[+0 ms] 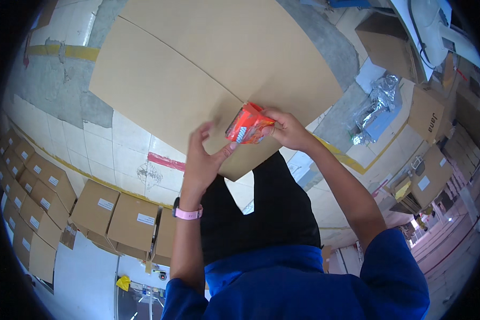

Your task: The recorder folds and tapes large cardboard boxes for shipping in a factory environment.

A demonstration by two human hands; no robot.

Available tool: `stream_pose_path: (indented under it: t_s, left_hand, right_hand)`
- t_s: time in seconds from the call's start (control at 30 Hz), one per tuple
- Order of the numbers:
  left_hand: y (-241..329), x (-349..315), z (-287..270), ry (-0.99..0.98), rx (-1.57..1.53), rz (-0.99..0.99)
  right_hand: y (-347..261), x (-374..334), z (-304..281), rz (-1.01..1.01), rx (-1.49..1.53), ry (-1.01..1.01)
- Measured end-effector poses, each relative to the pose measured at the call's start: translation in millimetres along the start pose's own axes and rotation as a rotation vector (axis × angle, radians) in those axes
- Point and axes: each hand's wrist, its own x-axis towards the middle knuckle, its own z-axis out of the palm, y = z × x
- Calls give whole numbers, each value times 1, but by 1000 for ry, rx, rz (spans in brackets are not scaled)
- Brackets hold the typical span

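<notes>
A small red box (245,126) with a printed front is held above a large flat sheet of brown cardboard (208,48). My right hand (289,130) grips its right side between thumb and fingers. At the box's top, a red flap appears to stand up. My left hand (204,160) is to the left of the box, fingers spread and slightly blurred. Its thumb reaches the box's lower left corner; whether it presses there I cannot tell. A pink-banded watch (188,213) is on my left wrist.
Stacked brown cartons with white labels (93,205) stand at the lower left. Another open carton (386,45) is at the upper right, near crumpled silver wrapping (378,101). Yellow tape lines (352,160) mark the tiled floor. A seam crosses the cardboard sheet.
</notes>
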Motion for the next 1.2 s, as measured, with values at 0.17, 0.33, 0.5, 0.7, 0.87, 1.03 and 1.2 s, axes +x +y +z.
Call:
stream_pose_path:
  t_s: [0.17, 0.33, 0.5, 0.7, 0.87, 1.03, 1.2]
  left_hand:
    - [38, 19, -14, -89, 76, 302]
    - [50, 26, -7, -215, 100, 304]
    - [52, 21, -5, -228, 87, 304]
    - [50, 56, -15, -335, -293, -109]
    - [30, 107, -27, -546, -273, -113]
    - [25, 121, -24, -501, -338, -123]
    - [35, 146, -55, -323, -382, -80]
  right_hand:
    - [5, -8, 2, 146, 102, 16]
    - [1, -9, 3, 158, 176, -12]
    - [-2, -11, 1, 127, 117, -1]
    - [-6, -12, 3, 205, 145, 16]
    - [-8, -4, 6, 223, 113, -16]
    - [-19, -1, 8, 201, -19, 25]
    - [-33, 24, 17, 115, -184, 97]
